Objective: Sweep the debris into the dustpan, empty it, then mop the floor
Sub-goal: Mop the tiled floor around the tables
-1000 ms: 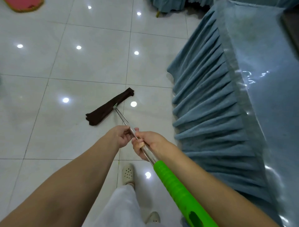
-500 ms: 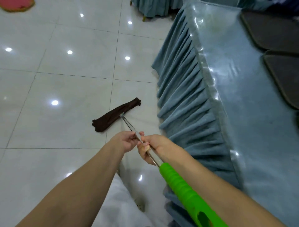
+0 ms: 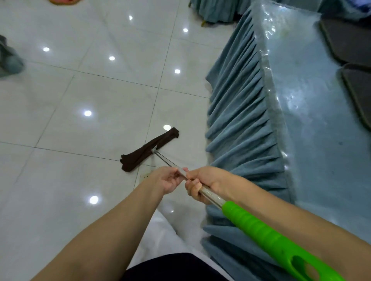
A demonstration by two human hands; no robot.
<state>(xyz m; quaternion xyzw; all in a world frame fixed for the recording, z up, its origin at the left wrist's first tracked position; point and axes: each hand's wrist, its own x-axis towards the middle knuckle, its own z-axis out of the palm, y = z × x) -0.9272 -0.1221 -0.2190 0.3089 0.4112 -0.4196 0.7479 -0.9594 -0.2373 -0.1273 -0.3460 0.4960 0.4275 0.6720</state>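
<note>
Looking down, we see a glossy white tiled floor [image 3: 96,124] with dark grout lines and bright ceiling-light spots mirrored in it. Along the right runs a table [image 3: 313,104] under a clear plastic sheet, its blue pleated skirt [image 3: 239,112] hanging to the tiles, with dark mats [image 3: 349,42] on top, cut off by the edge. We hold the mop [image 3: 149,151] in both hands: our right hand [image 3: 202,185] is curled round the metal pole [image 3: 210,195] just above the green grip [image 3: 267,238], and our left hand [image 3: 167,178] sits just ahead of it with its fingers bent about the pole, though we cannot tell how firmly it closes. The dark brown mop head lies flat on the tiles, near the skirt but apart from it. The grip's end runs out of frame at the bottom right. At the left edge a grey-green cloth [image 3: 9,58] is blurred and cropped; at the top a pink-orange rug [image 3: 62,1] barely shows. Our white trousers [image 3: 160,236] and a dark garment [image 3: 170,266] fill the bottom; beneath our left hand something pale is too hidden to name.
</note>
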